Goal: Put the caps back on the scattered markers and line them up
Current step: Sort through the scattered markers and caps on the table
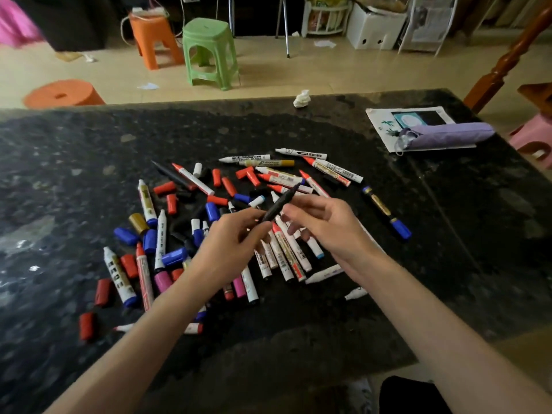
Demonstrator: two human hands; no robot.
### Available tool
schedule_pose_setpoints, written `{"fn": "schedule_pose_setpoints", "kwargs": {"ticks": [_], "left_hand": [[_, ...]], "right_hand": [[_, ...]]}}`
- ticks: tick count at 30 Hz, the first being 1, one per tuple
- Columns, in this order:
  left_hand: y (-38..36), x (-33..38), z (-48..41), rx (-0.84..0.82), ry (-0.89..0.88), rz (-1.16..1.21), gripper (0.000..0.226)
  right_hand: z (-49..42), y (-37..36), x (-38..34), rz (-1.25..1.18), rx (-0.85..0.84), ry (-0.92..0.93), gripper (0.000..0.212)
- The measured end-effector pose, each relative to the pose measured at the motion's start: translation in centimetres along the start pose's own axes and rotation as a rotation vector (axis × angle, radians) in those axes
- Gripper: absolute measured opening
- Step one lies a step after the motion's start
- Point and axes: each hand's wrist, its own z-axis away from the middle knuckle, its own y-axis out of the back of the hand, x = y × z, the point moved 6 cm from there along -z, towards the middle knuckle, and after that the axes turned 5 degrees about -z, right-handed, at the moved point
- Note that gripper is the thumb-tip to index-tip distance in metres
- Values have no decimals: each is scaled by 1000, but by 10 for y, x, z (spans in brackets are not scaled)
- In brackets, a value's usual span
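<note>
Table edges: the dark speckled stone table (pixel 89 150) is cut off at the left and right. Its far edge runs just behind a crumpled tissue (pixel 302 98), and its near edge shows at lower right.
Open room: bare top lies in front of the person and along the far left. A blue-capped marker (pixel 386 213) lies alone to the right of the pile.
Pile: the scattered markers (pixel 286 258), mostly white barrels, lie crossed at mid-table among short red and blue loose caps (pixel 171 203).
Left hand (pixel 230 243): pinches the lower end of a slim matte black marker (pixel 280 203), which is tilted up to the right above the pile.
Right hand (pixel 325 225): fingers bent just beside the barrel. I cannot tell whether it grasps the barrel.
Far right corner: a purple pouch (pixel 448 134) lies on a printed sheet (pixel 379 124).
Hidden: hands and forearms cover part of the pile, and the labels are too blurred to read.
</note>
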Motion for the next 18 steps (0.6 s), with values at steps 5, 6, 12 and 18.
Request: {"fn": "schedule_pose_setpoints", "kwargs": {"ticks": [5, 6, 12, 18], "left_hand": [[12, -14, 4, 17, 5, -84, 12], [13, -15, 5, 16, 2, -103, 13], [11, -9, 1, 30, -18, -133, 14], [8, -3, 1, 14, -16, -119, 20]], "right_hand": [[-29, 73, 8, 685, 428, 162, 21], [-31, 85, 12, 787, 481, 148, 24], [-38, 109, 29, 914, 517, 26, 27], [-35, 119, 32, 811, 608, -97, 21]]}}
